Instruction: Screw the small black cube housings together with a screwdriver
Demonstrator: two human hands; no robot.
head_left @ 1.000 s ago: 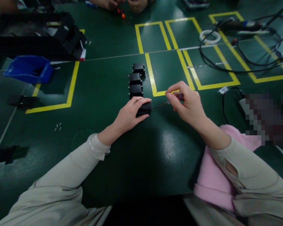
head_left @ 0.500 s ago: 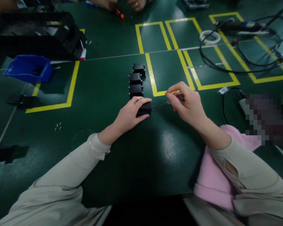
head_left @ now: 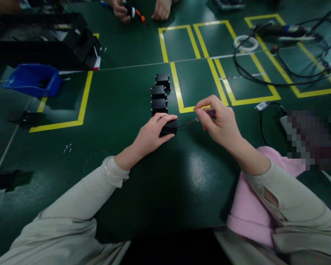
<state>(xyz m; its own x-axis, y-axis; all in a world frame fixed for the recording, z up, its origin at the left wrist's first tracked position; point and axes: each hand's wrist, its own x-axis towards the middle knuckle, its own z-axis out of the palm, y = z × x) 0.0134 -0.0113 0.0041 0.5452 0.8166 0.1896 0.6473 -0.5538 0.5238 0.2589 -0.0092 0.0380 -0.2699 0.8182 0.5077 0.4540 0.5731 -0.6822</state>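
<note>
Screwdriver set against a small black block

From the head view, the left hand point(head_left: 153, 133) is closed around a black block point(head_left: 170, 125), fingers over the top and thumb along the near side, pressing it to the counter point(head_left: 160, 198). The block sits near the middle of the counter, at the near end of a line of similar blocks point(head_left: 159, 105). The right hand point(head_left: 220, 119) grips a screwdriver point(head_left: 210, 113) in its fingertips, handle tilted up, the tip at the block's right end, touching or almost touching.

The main risk looks like a slip: the shaft meets the block at a slant, so an off-line push could jump the tip out and scratch the casing. A loose left grip could let the block twist, or shove it into its neighbours. The loose screws point(head_left: 67, 148) lie well apart to the left, near the left sleeve point(head_left: 99, 187), which could sweep them away if that arm swings outward.

No brand can be read. A white tag point(head_left: 261, 106) on the black cord carries a dark mark, too small to make out. The object at far right point(head_left: 314, 140) is pixelated, so any lettering there is lost.
</note>
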